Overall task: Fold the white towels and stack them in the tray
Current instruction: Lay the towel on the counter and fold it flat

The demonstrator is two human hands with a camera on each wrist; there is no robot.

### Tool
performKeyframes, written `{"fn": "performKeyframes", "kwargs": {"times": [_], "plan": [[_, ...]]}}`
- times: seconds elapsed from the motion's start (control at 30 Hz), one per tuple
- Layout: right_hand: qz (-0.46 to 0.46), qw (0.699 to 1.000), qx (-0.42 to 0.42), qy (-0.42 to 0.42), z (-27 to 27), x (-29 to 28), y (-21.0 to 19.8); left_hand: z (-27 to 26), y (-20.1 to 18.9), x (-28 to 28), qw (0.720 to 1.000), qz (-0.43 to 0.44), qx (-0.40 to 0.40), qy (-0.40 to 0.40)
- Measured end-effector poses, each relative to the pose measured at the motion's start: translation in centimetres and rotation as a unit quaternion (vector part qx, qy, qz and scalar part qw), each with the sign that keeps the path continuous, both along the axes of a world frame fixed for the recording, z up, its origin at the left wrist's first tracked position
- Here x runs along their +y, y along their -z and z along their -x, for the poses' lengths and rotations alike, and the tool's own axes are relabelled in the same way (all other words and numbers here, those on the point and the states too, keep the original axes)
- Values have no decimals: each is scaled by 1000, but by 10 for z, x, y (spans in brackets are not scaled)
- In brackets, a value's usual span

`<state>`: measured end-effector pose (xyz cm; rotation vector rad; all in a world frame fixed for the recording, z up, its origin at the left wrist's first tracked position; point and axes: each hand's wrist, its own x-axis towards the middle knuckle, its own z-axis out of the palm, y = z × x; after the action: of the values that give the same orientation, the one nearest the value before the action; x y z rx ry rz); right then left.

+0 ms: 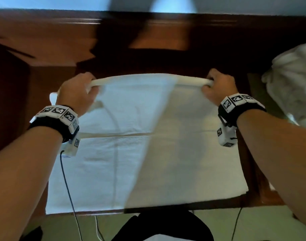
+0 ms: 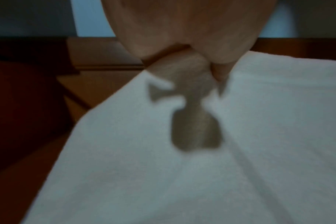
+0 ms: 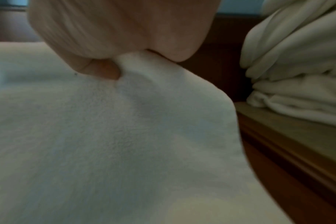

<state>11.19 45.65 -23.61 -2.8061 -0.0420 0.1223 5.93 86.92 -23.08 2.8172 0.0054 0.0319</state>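
Observation:
A white towel (image 1: pixel 148 145) lies spread over the dark wooden table (image 1: pixel 44 49), its near edge at the table's front. My left hand (image 1: pixel 79 91) grips the towel's far left corner, and my right hand (image 1: pixel 216 84) grips the far right corner. The far edge is bunched and stretched taut between them, lifted off the table. The left wrist view shows my left hand (image 2: pixel 199 60) pinching the towel (image 2: pixel 201 166) there. In the right wrist view my right hand (image 3: pixel 125 50) pinches a fold of the towel (image 3: pixel 105 144).
A heap of crumpled white towels (image 1: pixel 293 84) sits at the right, on a tan wooden tray (image 3: pixel 290 124) beside the spread towel; the heap of towels (image 3: pixel 297 68) also shows in the right wrist view. Cables (image 1: pixel 68 188) hang below the table's front edge.

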Motion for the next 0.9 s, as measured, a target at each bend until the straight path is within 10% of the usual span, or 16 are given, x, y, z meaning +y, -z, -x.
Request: {"fn": "performKeyframes", "kwargs": {"times": [0.43, 0.9], "plan": [[124, 987, -99, -37, 223, -21, 11, 222, 0, 16, 970, -180, -80, 140], [240, 959, 110, -99, 342, -55, 80, 322, 85, -27, 948, -201, 224, 102]]}}
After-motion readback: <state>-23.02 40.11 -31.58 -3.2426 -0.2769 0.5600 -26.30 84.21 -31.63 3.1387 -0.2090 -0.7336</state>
